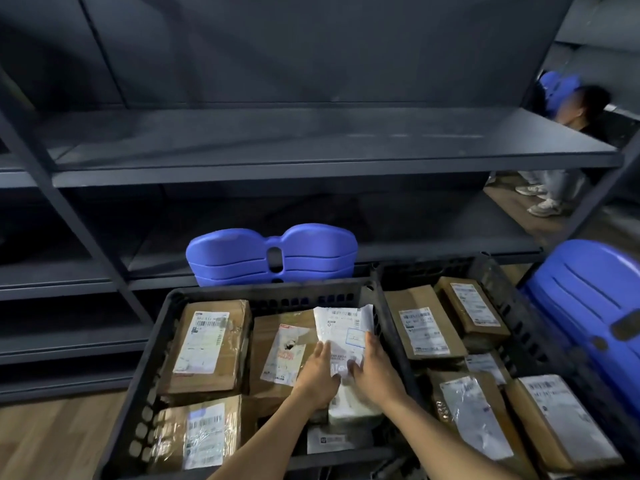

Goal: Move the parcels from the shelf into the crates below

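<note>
As the white poly mailer already lies in the left crate, with your left hand laying close-pressed fingers flat on it and your right hand pinching its right edge, seat it, then release.

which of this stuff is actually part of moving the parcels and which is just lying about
Part of the job: white parcel between the left hand and right hand; brown parcels; left crate; right crate; shelf.
Just lying about: stacked blue stools behind the left crate; blue stool on the right; person beyond the shelf.
</note>
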Tool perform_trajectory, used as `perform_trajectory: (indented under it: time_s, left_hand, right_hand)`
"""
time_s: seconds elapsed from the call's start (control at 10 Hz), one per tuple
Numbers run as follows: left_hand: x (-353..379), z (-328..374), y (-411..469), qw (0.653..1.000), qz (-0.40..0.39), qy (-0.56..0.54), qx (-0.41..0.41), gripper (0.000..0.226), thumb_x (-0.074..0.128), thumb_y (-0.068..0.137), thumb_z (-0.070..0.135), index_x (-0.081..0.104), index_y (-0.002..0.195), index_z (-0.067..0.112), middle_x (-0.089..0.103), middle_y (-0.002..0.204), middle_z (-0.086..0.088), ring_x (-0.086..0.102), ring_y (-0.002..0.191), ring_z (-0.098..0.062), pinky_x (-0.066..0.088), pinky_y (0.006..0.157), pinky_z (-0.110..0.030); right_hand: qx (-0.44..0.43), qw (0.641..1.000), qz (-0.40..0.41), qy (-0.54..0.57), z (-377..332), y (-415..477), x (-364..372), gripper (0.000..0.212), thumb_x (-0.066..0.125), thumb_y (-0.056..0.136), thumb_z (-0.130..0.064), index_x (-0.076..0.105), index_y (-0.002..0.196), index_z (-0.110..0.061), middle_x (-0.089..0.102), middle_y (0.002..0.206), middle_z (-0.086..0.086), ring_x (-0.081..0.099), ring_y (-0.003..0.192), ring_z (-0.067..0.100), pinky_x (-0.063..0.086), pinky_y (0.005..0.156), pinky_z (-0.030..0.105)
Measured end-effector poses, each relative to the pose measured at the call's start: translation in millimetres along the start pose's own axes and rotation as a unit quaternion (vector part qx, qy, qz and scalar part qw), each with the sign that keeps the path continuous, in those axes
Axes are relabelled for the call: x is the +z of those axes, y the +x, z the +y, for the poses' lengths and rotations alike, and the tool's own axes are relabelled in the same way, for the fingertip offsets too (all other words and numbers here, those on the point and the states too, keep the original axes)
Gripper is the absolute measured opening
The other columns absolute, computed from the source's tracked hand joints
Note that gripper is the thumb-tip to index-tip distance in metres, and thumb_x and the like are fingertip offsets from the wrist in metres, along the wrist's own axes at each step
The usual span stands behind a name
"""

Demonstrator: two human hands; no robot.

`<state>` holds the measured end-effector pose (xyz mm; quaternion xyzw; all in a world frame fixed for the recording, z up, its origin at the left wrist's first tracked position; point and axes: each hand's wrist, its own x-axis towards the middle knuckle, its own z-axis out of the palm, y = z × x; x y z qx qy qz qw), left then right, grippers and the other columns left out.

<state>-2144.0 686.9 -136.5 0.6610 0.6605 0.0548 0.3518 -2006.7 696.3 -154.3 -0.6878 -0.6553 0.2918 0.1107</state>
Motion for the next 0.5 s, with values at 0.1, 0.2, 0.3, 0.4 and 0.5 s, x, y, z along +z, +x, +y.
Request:
perform_trajectory:
  time_s: [0.1, 0.2, 0.3, 0.4, 0.5]
  left_hand:
    - [10.8, -2.3, 10.0, 1.0, -0.013, 0.025, -0.01, 0.078, 0.049, 0.098, 0.027, -0.003, 0.155, 0.015, -0.007, 0.162, -0.008, 0.004, 0.15, -0.025, 0.02, 0.119, -0.034]
    - [15.5, -5.9, 20.1, 0.997, -0.022, 0.076, -0.017, 0.081, 0.046, 0.098, 0.035, -0.008, 0.154, 0.015, -0.011, 0.162, -0.009, 0.0, 0.15, -0.027, 0.016, 0.121, -0.038]
    - [12.4, -10.0, 24.1, 0.989, -0.019, 0.144, -0.007, 0.081, 0.041, 0.098, 0.043, -0.01, 0.154, 0.014, -0.013, 0.161, -0.012, -0.011, 0.149, -0.03, 0.001, 0.121, -0.044]
    - [2.7, -11.4, 14.1, 0.985, 0.006, 0.172, -0.006, 0.081, 0.035, 0.098, 0.051, -0.01, 0.154, 0.014, -0.014, 0.161, -0.012, -0.013, 0.148, -0.03, -0.004, 0.12, -0.046]
    - [-17.4, -9.6, 0.4, 0.977, 0.045, 0.207, -0.019, 0.08, 0.029, 0.098, 0.055, -0.008, 0.154, 0.01, -0.011, 0.161, -0.013, -0.011, 0.149, -0.03, -0.006, 0.12, -0.045]
  right_hand:
    - [0.004, 1.0, -0.014, -0.01, 5.6, 11.1, 5.6, 0.075, 0.044, 0.098, -0.037, -0.002, 0.153, -0.014, 0.009, 0.161, 0.007, 0.03, 0.141, 0.024, 0.039, 0.103, 0.032]
    - [-0.001, 1.0, -0.021, -0.018, 4.2, 17.9, 6.9, 0.074, 0.041, 0.1, -0.037, -0.005, 0.153, -0.013, -0.002, 0.161, 0.007, 0.026, 0.143, 0.025, 0.035, 0.108, 0.033]
    - [-0.01, 0.999, -0.01, -0.051, 1.5, 20.0, 7.1, 0.074, 0.038, 0.1, -0.038, -0.007, 0.153, -0.013, -0.009, 0.161, 0.006, 0.035, 0.138, 0.026, 0.043, 0.097, 0.032]
    - [-0.043, 0.994, 0.012, -0.096, -4.4, 15.1, 1.2, 0.076, 0.039, 0.099, -0.04, -0.008, 0.152, -0.012, -0.012, 0.16, 0.007, 0.01, 0.148, 0.023, 0.037, 0.104, 0.03]
    - [-0.092, 0.987, 0.017, -0.132, -17.1, 6.0, -16.2, 0.074, 0.037, 0.1, -0.04, -0.006, 0.153, -0.013, -0.011, 0.16, 0.007, -0.003, 0.148, 0.023, 0.014, 0.119, 0.033]
